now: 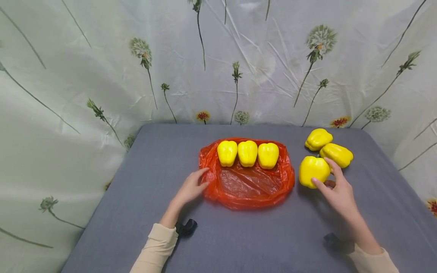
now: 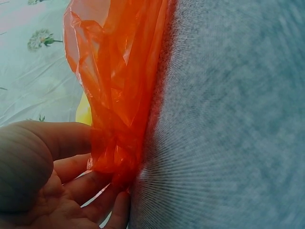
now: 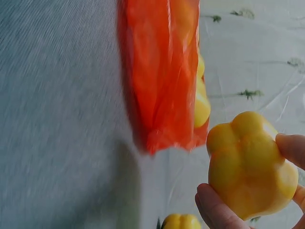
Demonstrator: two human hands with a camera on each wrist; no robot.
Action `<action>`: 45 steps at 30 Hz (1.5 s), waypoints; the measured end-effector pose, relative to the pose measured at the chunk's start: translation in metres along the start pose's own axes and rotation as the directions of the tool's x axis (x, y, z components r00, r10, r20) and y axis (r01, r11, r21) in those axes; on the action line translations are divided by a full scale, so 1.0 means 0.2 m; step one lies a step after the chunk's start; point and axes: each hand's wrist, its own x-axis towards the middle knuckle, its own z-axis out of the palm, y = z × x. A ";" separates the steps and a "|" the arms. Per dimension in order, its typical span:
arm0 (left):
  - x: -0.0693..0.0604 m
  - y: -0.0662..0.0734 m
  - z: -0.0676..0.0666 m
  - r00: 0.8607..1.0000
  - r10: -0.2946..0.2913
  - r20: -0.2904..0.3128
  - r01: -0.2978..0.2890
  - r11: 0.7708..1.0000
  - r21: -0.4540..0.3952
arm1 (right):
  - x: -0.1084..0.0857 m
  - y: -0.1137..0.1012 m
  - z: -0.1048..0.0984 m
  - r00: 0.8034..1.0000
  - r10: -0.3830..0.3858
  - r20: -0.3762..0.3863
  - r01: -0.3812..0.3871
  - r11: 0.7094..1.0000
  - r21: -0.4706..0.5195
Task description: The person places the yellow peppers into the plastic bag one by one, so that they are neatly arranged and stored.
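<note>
In the head view my right hand (image 1: 336,189) holds a yellow bell pepper (image 1: 314,171) between thumb and fingers, right of a red plastic bag (image 1: 250,203). The right wrist view shows this pepper's lobed end (image 3: 250,164) and the fingertips (image 3: 217,205) around it. The bag lies with its mouth spread wide. Three yellow peppers (image 1: 247,153) stand in a row along its far side, the bag's front part showing bare film. At the bag's left edge, my left hand (image 1: 191,187) grips the film; in the left wrist view the thumb tip is behind the orange-red film (image 2: 116,95).
Two more yellow peppers, one behind (image 1: 318,139) and one in front (image 1: 337,154), lie at the table's back right, just past my right hand. A grey cloth covers the table (image 1: 252,242). Behind it hangs a pale curtain (image 1: 252,68) with a dandelion print.
</note>
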 end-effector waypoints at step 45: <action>-0.01 -0.01 0.03 0.998 0.036 -0.052 -0.037 0.999 -0.019 | 0.13 -0.38 0.41 0.951 -0.105 0.291 0.050 0.981 0.189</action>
